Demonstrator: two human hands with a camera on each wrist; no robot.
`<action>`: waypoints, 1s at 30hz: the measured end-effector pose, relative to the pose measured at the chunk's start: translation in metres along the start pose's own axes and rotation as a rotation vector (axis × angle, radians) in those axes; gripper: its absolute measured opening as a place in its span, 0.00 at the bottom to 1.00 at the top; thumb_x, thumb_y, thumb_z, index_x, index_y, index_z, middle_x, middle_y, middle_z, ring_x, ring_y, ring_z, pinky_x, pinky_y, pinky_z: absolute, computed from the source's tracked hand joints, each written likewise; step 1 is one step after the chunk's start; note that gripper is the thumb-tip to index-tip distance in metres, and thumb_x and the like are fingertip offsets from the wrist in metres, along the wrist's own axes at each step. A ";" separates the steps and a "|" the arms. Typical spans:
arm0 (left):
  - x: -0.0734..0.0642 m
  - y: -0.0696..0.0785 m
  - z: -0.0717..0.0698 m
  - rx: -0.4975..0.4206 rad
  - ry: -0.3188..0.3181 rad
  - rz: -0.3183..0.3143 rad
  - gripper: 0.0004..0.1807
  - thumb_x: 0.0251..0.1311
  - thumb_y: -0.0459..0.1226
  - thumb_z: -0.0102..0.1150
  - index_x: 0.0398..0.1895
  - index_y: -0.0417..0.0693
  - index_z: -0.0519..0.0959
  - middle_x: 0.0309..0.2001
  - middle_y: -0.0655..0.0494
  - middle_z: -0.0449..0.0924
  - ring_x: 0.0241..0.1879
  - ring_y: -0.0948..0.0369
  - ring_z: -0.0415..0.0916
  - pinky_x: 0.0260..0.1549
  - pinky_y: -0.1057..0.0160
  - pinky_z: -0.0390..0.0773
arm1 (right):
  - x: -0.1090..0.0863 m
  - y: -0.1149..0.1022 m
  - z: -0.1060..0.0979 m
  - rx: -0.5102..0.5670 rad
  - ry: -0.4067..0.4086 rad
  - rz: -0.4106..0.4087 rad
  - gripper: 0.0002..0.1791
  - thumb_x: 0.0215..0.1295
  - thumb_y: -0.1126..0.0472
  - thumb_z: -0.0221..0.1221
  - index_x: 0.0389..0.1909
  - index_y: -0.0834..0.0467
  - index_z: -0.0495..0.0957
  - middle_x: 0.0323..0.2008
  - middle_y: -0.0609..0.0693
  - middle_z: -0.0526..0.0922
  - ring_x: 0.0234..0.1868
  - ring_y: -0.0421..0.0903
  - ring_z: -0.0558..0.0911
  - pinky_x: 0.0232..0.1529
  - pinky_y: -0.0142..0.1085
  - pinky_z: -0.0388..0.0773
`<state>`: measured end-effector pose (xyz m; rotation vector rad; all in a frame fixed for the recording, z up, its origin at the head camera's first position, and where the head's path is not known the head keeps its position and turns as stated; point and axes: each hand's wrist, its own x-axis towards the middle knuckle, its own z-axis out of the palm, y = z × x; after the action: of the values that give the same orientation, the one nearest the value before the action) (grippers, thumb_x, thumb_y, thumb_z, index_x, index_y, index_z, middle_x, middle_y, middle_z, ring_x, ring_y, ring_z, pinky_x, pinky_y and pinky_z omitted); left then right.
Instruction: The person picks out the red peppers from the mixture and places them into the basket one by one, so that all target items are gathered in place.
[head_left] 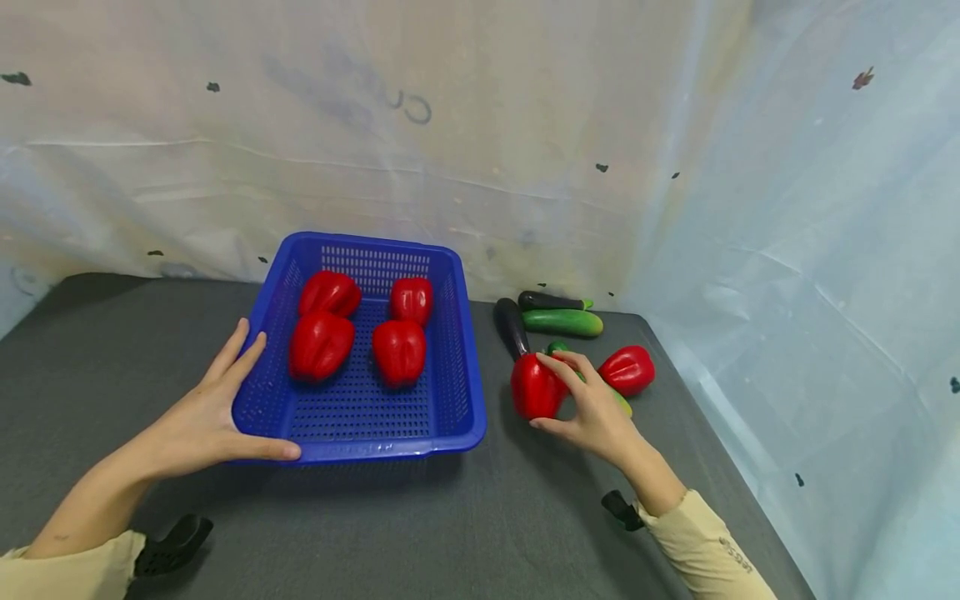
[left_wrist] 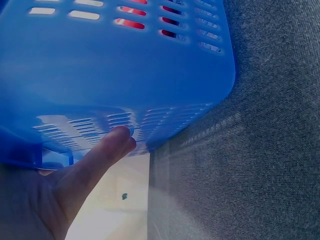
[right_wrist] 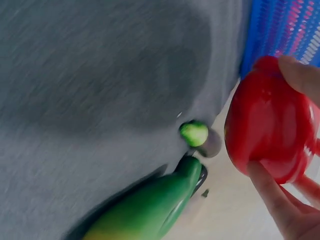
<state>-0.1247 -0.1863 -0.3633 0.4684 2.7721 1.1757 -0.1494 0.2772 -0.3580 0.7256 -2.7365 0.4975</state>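
Note:
My right hand (head_left: 592, 417) grips a red bell pepper (right_wrist: 270, 125) between thumb and fingers, held above the table in the right wrist view. At the left, my left hand (head_left: 202, 417) rests on the near-left corner of a blue plastic basket (head_left: 468, 367), fingers and thumb spread wide. Its thumb lies along the near rim, and straight fingers run along the outer left wall, also seen in the left wrist view. Inside the basket sit several red bell peppers, among them one pepper (head_left: 322, 346) at the left and another (head_left: 399, 352) at the right.
Behind the right hand lie two eggplants, one eggplant (head_left: 512, 327) pointing toward me, and a green cucumber (head_left: 562, 322). Another red bell pepper (head_left: 628, 371) lies to the right. A green-and-yellow vegetable (right_wrist: 145, 212) is partly hidden below the hand. Plastic sheeting (head_left: 525, 125) hangs behind the grey table (head_left: 420, 533).

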 end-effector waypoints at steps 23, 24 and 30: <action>0.000 0.001 0.000 0.021 -0.002 -0.003 0.72 0.38 0.51 0.76 0.76 0.50 0.30 0.74 0.55 0.12 0.70 0.27 0.33 0.50 0.21 0.54 | 0.026 -0.028 -0.010 0.214 0.107 -0.043 0.48 0.43 0.58 0.76 0.68 0.54 0.65 0.63 0.56 0.67 0.55 0.51 0.76 0.44 0.42 0.83; 0.000 0.001 0.000 0.023 -0.001 -0.004 0.72 0.39 0.51 0.76 0.76 0.49 0.30 0.74 0.54 0.12 0.70 0.27 0.33 0.50 0.21 0.54 | 0.027 -0.028 -0.011 0.220 0.111 -0.044 0.48 0.44 0.58 0.76 0.68 0.53 0.65 0.63 0.56 0.67 0.55 0.51 0.76 0.44 0.42 0.83; 0.000 0.000 0.000 0.030 0.001 0.001 0.73 0.38 0.51 0.76 0.76 0.48 0.30 0.75 0.54 0.12 0.70 0.27 0.34 0.50 0.22 0.54 | 0.033 -0.031 -0.015 0.216 0.124 -0.072 0.48 0.43 0.57 0.76 0.68 0.53 0.65 0.63 0.55 0.67 0.57 0.50 0.75 0.43 0.41 0.83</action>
<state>-0.1246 -0.1861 -0.3636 0.4717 2.7943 1.1363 -0.1587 0.2436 -0.3254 0.8119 -2.5570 0.8028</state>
